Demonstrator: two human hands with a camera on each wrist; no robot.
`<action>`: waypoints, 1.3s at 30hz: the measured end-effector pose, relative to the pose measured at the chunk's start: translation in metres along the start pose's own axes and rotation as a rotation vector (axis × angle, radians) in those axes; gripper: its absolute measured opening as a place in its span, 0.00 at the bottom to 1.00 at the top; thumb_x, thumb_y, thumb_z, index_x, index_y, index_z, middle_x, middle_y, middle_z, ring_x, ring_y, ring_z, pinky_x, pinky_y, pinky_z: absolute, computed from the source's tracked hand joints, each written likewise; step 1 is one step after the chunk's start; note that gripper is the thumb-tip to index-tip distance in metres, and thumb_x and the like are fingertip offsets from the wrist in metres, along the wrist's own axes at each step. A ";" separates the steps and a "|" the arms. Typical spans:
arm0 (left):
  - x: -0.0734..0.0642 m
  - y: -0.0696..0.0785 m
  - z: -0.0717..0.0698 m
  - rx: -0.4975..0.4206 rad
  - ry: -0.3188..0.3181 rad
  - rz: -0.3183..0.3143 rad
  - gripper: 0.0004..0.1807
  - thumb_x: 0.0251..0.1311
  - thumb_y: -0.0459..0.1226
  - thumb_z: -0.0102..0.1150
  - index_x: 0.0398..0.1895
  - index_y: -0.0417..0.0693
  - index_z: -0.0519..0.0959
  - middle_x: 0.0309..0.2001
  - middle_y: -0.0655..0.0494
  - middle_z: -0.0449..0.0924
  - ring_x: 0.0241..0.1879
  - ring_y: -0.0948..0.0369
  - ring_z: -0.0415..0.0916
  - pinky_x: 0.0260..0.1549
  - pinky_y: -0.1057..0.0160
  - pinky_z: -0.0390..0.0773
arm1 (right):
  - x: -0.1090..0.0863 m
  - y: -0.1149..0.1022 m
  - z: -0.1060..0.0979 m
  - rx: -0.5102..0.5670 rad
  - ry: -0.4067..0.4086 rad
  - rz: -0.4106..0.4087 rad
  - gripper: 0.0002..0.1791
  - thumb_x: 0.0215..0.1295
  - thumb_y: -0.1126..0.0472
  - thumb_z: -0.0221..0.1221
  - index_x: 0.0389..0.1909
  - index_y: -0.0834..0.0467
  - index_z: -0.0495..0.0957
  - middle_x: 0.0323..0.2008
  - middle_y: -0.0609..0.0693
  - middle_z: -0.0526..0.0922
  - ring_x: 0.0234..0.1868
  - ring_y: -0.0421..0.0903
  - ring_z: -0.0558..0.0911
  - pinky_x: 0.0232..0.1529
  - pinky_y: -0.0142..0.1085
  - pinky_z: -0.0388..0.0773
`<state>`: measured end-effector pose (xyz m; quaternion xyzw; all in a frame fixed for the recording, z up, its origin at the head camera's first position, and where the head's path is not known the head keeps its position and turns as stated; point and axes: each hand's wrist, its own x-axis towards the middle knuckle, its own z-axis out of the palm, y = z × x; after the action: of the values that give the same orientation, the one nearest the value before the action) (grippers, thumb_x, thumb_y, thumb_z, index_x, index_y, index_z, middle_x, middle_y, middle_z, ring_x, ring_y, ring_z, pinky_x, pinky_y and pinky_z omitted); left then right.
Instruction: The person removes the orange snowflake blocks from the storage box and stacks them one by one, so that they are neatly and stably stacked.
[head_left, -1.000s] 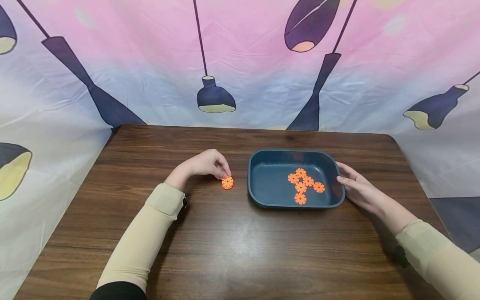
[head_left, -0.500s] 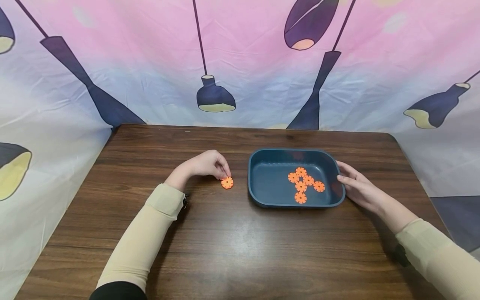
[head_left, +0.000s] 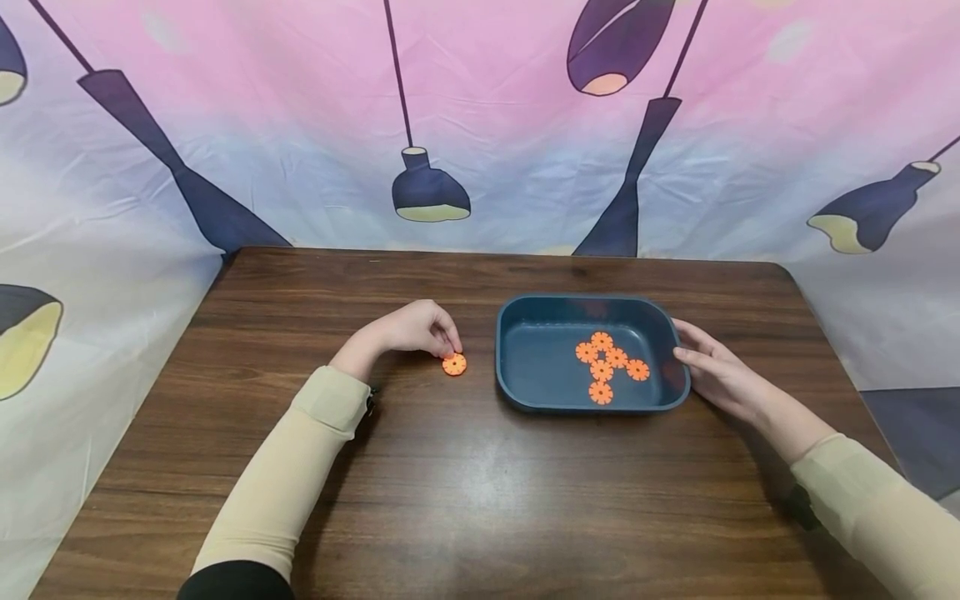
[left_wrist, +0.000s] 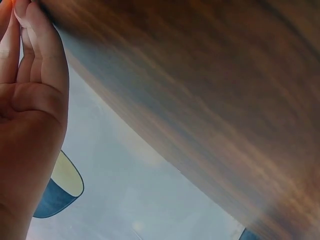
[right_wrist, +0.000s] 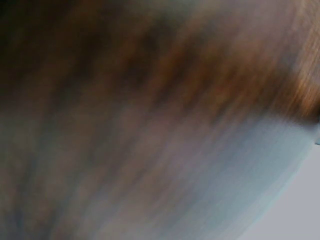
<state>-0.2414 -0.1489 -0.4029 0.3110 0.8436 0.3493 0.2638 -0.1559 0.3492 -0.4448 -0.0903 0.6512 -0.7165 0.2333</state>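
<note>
My left hand (head_left: 422, 327) pinches a small orange notched building disc (head_left: 454, 365) between thumb and fingertips, low over the table left of the tray. In the left wrist view the same hand (left_wrist: 37, 75) shows its palm and fingers, with a sliver of orange at the top corner. A dark blue rectangular tray (head_left: 536, 367) lies on the table. My right hand (head_left: 716, 372) grips the tray's right end, thumb at the rim and fingers partly hidden along the outer wall. Several more orange discs (head_left: 602, 370) lie flat inside it, right of the middle.
The dark wood-grain table (head_left: 420, 492) carries the tray, its far edge against a hanging cloth (head_left: 300, 125) printed with lamps. Only blurred tabletop (right_wrist: 175, 75) and a pale area show in the right wrist view.
The head view tilts down very slightly. Both hands, the tray and the discs keep their places relative to one another.
</note>
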 end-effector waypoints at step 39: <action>0.040 0.079 -0.006 0.064 0.107 0.199 0.07 0.66 0.28 0.68 0.45 0.37 0.90 0.44 0.44 0.92 0.42 0.56 0.89 0.49 0.60 0.88 | -0.001 0.000 0.001 -0.026 0.024 0.024 0.23 0.86 0.62 0.46 0.74 0.37 0.63 0.65 0.30 0.74 0.63 0.27 0.78 0.59 0.23 0.76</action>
<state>-0.2452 -0.0783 -0.3491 0.3824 0.8321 0.3627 0.1724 -0.1544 0.3489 -0.4449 -0.0771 0.6644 -0.7061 0.2328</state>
